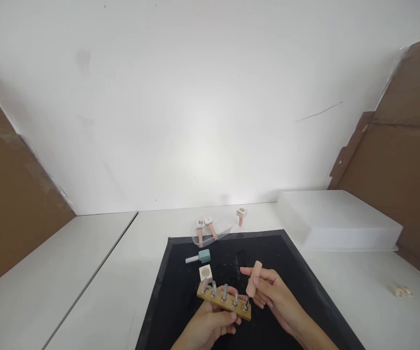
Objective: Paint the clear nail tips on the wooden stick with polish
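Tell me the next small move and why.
Perhaps lower the pink cylinder onto the rightmost silvery peg: the right hand holds its lower end close to that peg, and the left hand supports the wooden strip with its pegs upward. Contact is unclear.

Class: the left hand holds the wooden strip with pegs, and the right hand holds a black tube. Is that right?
The colour is wrong: the head view shows a pink tube in the right hand. The left hand does hold the wooden strip with pegs.
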`<action>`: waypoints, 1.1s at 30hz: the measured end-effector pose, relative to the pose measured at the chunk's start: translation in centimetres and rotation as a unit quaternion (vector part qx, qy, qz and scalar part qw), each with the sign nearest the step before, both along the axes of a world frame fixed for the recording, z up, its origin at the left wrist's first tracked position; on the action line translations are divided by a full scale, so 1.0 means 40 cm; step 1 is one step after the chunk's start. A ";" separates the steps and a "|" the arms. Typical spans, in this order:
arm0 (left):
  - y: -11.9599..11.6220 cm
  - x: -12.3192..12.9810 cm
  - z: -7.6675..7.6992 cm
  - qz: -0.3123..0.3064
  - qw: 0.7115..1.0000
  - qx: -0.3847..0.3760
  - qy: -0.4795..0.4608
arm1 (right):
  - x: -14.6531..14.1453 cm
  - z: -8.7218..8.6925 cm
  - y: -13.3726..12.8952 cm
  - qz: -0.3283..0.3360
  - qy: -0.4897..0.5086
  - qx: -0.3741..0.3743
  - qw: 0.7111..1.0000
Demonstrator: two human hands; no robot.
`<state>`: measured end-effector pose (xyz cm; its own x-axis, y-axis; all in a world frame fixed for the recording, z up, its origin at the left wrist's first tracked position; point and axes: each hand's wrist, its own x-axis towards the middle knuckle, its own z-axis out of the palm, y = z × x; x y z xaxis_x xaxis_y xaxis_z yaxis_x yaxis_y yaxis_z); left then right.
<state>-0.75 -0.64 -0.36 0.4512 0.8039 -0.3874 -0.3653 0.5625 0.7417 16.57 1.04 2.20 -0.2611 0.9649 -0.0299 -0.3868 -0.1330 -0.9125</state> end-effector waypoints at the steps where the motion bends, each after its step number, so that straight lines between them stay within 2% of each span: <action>1: 0.000 0.001 0.001 -0.001 1.000 0.002 -0.001 | 0.000 -0.001 0.000 0.003 0.002 -0.001 1.000; 6: 0.000 0.002 0.002 -0.007 1.000 -0.001 0.009 | 0.001 -0.002 0.001 0.006 -0.028 0.011 1.000; 20: 0.001 0.002 0.004 -0.008 1.000 0.002 0.004 | 0.000 -0.003 0.001 0.001 -0.010 -0.017 1.000; 25: -0.001 0.002 0.010 -0.006 1.000 0.002 0.001 | 0.000 -0.004 0.004 0.018 -0.017 0.003 1.000; 33: -0.002 0.001 0.008 -0.005 1.000 -0.003 0.008 | 0.001 -0.003 0.003 -0.026 0.028 -0.015 0.999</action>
<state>-0.70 -0.71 -0.05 0.4539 0.7966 -0.3992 -0.3476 0.5709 0.7438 16.60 1.14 2.07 -0.2129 0.9760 -0.0447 -0.4448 -0.1375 -0.8850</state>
